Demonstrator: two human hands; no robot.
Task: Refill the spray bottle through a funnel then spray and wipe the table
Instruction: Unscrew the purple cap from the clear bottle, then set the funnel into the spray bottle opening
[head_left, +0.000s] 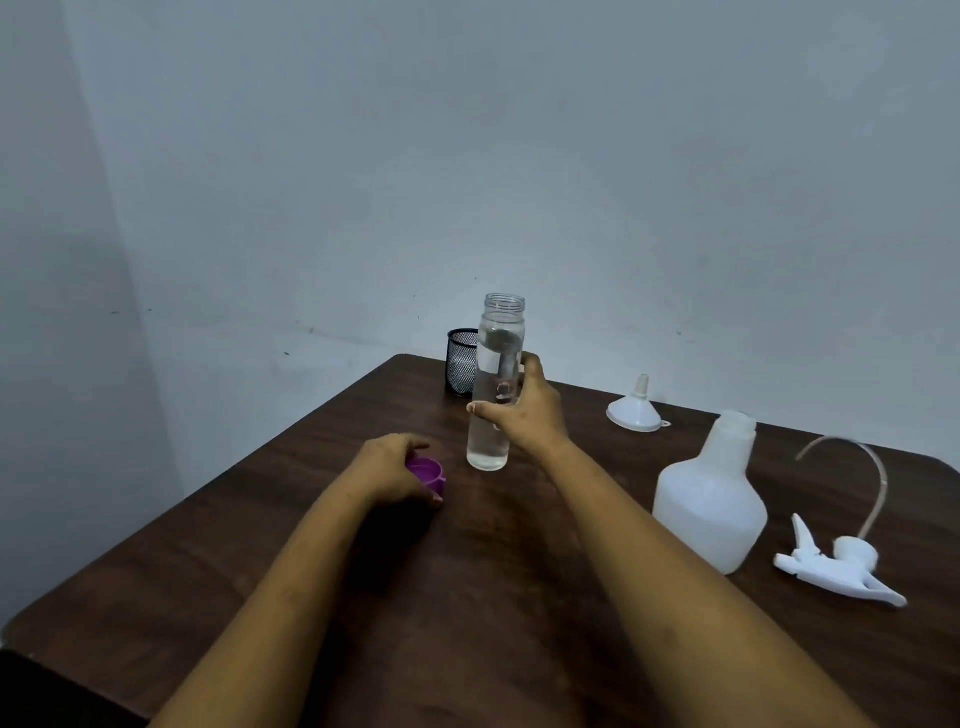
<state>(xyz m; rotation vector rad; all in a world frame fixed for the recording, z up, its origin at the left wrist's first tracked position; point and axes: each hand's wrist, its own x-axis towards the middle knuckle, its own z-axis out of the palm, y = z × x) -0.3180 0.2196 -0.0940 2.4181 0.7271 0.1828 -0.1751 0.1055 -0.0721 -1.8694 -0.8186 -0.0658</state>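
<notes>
A tall clear water bottle (493, 374), uncapped and nearly full, stands upright on the dark wooden table (291, 566). My right hand (524, 410) grips its middle. My left hand (395, 467) holds the purple cap (428, 474) down on the table just left of the bottle. The white spray bottle (711, 499) stands open-necked at the right. Its white trigger head (836, 566) with a curved tube lies on the table further right. A white funnel (635, 408) rests upside down behind the spray bottle.
A black mesh pen cup (461, 364) stands at the table's far edge, just behind the water bottle. A pale wall rises behind the table. The table's left edge runs diagonally toward the near left.
</notes>
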